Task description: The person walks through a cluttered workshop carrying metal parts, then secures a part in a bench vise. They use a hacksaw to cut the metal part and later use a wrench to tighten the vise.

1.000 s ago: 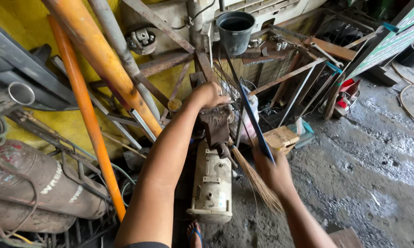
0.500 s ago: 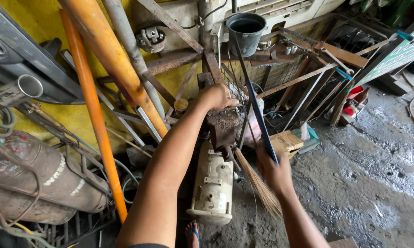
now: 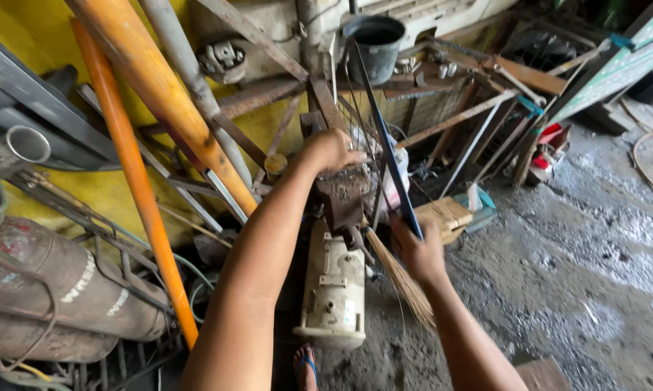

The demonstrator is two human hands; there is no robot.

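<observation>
Above the cream motor housing [image 3: 335,289], the left hand [image 3: 331,150] rests closed on a rusty metal block [image 3: 341,197], while the right hand [image 3: 418,251] just beside it wraps its fingers around a dark rod [image 3: 384,148] and a straw broom [image 3: 402,279].

Two orange pipes [image 3: 134,159] lean at upper left; a grey bucket [image 3: 374,45] sits at top centre; a rusty gas cylinder [image 3: 58,289] lies lower left.
</observation>
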